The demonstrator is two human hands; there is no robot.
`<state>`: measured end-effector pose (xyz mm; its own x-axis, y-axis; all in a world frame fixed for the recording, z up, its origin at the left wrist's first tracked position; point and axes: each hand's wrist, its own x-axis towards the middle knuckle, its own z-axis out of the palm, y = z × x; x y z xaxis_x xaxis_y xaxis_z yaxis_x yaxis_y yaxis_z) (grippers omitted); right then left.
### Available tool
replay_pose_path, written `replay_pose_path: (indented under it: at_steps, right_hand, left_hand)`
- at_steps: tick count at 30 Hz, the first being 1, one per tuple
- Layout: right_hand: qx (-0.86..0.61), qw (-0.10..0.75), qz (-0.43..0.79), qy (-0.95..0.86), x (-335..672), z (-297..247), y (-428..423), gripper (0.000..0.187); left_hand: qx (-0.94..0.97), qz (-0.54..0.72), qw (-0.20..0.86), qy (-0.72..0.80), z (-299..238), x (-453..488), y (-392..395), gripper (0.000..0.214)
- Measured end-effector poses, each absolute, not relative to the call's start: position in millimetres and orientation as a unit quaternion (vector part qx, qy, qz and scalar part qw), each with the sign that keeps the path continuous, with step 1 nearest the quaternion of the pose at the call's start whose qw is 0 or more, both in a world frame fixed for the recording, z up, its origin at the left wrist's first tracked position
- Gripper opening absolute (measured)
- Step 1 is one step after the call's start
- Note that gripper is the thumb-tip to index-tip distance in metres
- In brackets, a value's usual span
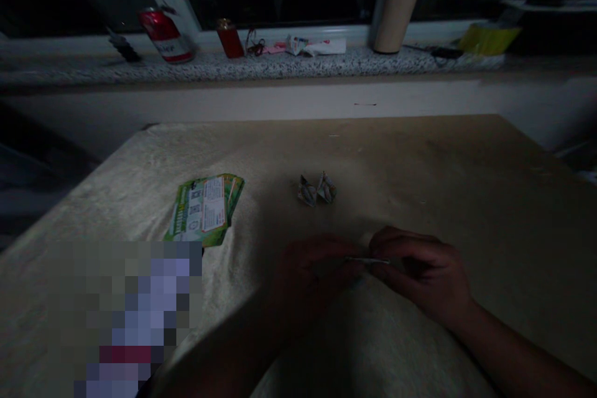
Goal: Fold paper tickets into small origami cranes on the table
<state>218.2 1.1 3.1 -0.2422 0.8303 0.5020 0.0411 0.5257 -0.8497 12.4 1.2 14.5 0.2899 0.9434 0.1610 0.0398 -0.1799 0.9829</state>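
Observation:
Between the fingertips of both hands is a thin, flat folded piece of paper, seen almost edge-on. My left hand, dim in shadow, pinches its left end. The right end sits between the thumb and fingers of my right hand. Just beyond my hands, two small folded paper shapes with pointed tips stand side by side on the table. Their surfaces look printed. Details of the held paper are lost in the dark.
A pile of green printed leaflets lies left on the cloth-covered table. A blurred-out area covers the lower left. On the speckled sill stand a red can, a red lighter-like object, a cardboard tube and a yellow object.

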Motion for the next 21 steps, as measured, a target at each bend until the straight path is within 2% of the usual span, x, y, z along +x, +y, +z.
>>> replay_pose_path:
  at_steps: [15,21]
  right_hand:
    - [-0.307,0.531,0.386,-0.689,219.4,1.6,-0.1,0.027]
    - [-0.309,0.532,0.380,-0.691,219.3,3.6,-0.1,0.024]
  left_hand:
    - [0.628,0.462,0.494,0.385,15.8,11.9,0.0,0.009]
    - [0.625,0.468,0.494,0.382,15.1,10.6,-0.6,0.009]
